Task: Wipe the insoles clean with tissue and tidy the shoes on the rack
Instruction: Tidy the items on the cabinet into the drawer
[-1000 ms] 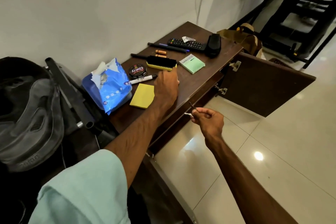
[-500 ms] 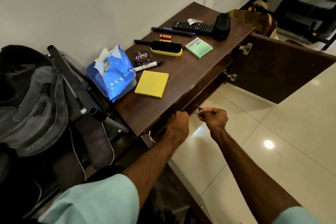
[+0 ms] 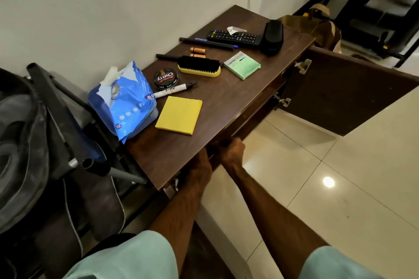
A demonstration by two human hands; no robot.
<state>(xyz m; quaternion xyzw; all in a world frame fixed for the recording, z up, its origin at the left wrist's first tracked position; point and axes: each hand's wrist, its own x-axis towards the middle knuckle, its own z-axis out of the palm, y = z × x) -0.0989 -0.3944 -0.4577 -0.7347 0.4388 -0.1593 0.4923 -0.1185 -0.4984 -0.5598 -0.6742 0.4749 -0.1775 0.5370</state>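
The left hand [image 3: 201, 166] and the right hand [image 3: 231, 153] reach under the front edge of the bench [image 3: 229, 106]; their fingers are hidden, so I cannot tell their grip. The tissue pack [image 3: 123, 103] lies at the left edge; shoes are not visible. A blind pull could drop something.

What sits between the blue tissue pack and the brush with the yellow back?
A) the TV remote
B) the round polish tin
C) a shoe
B: the round polish tin lies between the blue tissue pack and the brush; the remote is farther back.
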